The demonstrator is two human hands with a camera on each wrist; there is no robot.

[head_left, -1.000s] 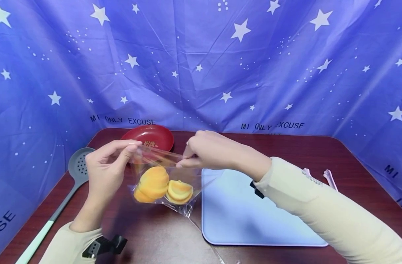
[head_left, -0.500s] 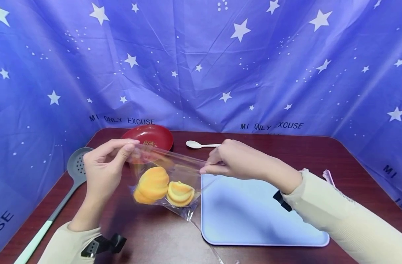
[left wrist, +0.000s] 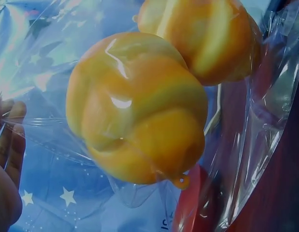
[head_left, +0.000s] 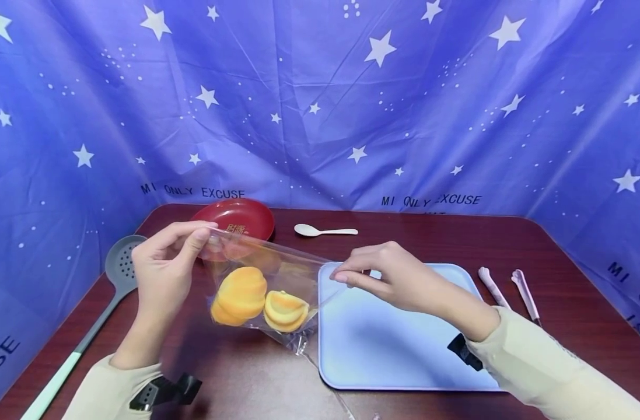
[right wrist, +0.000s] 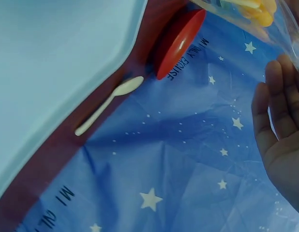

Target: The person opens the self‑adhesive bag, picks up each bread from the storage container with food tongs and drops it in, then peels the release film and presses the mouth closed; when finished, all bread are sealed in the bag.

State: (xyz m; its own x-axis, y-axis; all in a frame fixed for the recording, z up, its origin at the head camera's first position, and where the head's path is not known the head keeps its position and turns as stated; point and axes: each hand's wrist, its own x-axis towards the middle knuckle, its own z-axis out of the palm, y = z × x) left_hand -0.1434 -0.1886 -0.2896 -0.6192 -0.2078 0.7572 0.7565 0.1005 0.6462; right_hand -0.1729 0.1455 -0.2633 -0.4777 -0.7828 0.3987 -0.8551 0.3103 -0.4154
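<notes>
A clear plastic bag (head_left: pixel 277 274) hangs above the dark red table (head_left: pixel 230 373), with two orange-yellow buns (head_left: pixel 241 294) (head_left: pixel 285 310) in it. My left hand (head_left: pixel 204 233) pinches the bag's top left corner between thumb and forefinger. At the top right corner, over the left edge of the blue mat (head_left: pixel 404 344), my right hand (head_left: pixel 342 276) pinches the bag. In the left wrist view the larger bun (left wrist: pixel 140 111) and the second bun (left wrist: pixel 202 38) press against the film, and my left fingers (left wrist: pixel 9 145) show at the left edge. The right wrist view shows my right fingers (right wrist: pixel 280 111) below the bag (right wrist: pixel 246 12).
A red plate (head_left: pixel 238 217) sits behind the bag and a white spoon (head_left: pixel 325 231) lies to its right. A grey slotted spatula (head_left: pixel 121 265) lies along the left edge. Two pale pink sticks (head_left: pixel 509 289) lie right of the mat. Blue star-print cloth (head_left: pixel 320 105) walls in the table.
My right hand slid rightward along the bag's top edge, from close to the left hand out to the right corner, uncovering the white spoon. The left hand and the buns stayed put.
</notes>
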